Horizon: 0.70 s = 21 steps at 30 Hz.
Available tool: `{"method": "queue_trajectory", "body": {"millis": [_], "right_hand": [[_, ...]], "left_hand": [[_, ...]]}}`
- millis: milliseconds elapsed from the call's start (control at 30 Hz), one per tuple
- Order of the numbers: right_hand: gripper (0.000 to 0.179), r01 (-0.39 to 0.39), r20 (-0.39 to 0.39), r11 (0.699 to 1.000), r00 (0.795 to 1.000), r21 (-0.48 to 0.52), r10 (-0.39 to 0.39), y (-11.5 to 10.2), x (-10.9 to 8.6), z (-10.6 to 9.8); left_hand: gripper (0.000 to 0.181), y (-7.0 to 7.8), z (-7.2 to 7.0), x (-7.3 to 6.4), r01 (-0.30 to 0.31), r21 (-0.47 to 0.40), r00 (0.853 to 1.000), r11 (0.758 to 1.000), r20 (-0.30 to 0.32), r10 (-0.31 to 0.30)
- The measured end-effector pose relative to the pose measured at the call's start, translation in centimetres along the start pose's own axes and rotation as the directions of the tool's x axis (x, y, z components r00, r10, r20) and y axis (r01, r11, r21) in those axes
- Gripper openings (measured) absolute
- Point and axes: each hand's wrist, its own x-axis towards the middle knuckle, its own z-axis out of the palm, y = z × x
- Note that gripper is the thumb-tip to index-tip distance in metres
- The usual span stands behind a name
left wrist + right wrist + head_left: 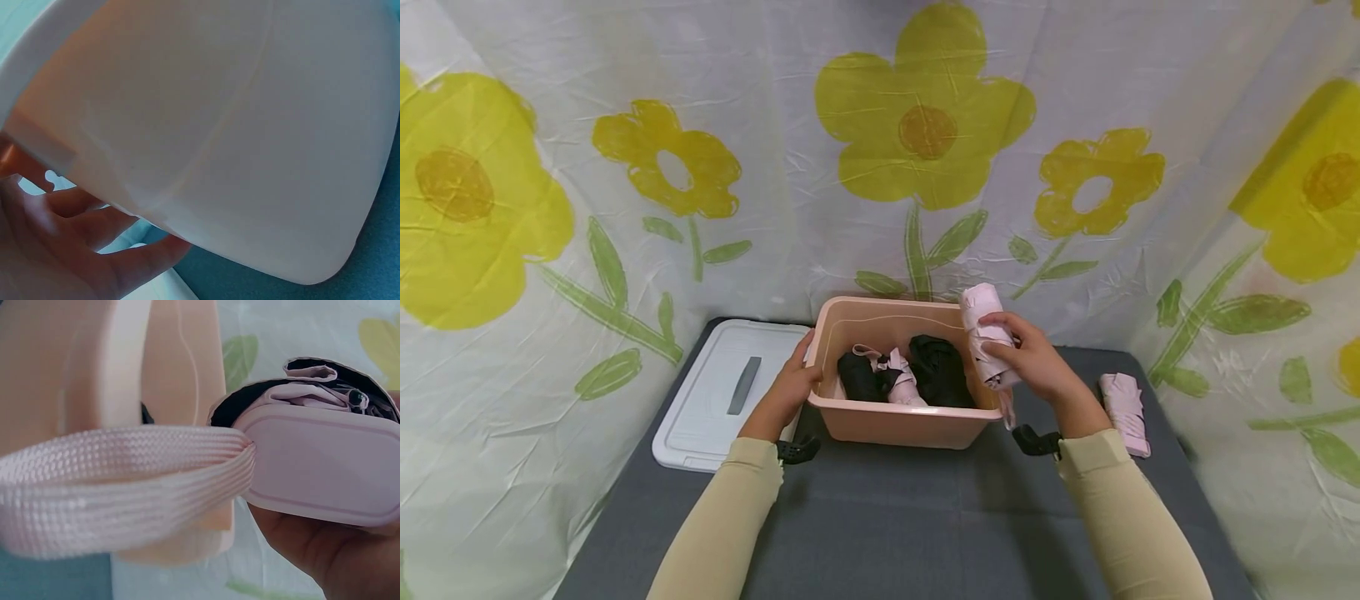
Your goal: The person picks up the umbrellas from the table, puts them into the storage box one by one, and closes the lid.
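Observation:
A pink folding umbrella (987, 333) is gripped by my right hand (1030, 354) above the right end of a peach plastic bin (902, 425). In the right wrist view its handle end (325, 465) faces the camera, and a woven wrist loop (125, 481) hangs from it in front of the bin. My left hand (788, 392) holds the bin's left rim; the left wrist view shows its fingers (150, 259) at the bin's edge. Inside the bin lie a black rolled bundle (859, 377), a pink one (904, 383) and a larger black one (940, 375), partly hidden by the front wall.
A white lid (707, 392) with a grey handle lies on the dark grey table (887, 517), left of the bin. Another folded pink umbrella (1124, 412) lies at the table's right side. A flower-printed curtain (775, 167) hangs behind and along both sides.

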Motion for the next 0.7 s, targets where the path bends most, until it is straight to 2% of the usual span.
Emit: {"method": "queue_trajectory", "body": {"millis": [267,333,467,700], "right_hand": [[0.041,-0.019,0.056,1.0,0.998,-0.005,0.019,-1.0,1.8,1.0],[0.04,-0.023,0.074,1.0,0.997,-0.004,0.023,-1.1,2.1,1.2],[0.042,-0.043,0.11,0.999,0.993,-0.003,0.043,-1.3,2.7,1.7],[0.041,-0.023,0.166,0.995,0.985,-0.093,0.038,-1.1,3.9,2.6]], "left_hand": [[0.085,0.6,-0.2,-0.3,0.0,0.001,1.0,1.0,0.026,0.0],[0.085,0.1,-0.2,0.0,-0.005,0.002,1.0,1.0,0.016,0.005],[0.085,-0.1,-0.1,0.1,-0.009,0.014,1.0,1.0,0.0,0.009],[0.085,0.1,-0.2,0.2,0.01,0.003,1.0,1.0,0.021,-0.01]]}}
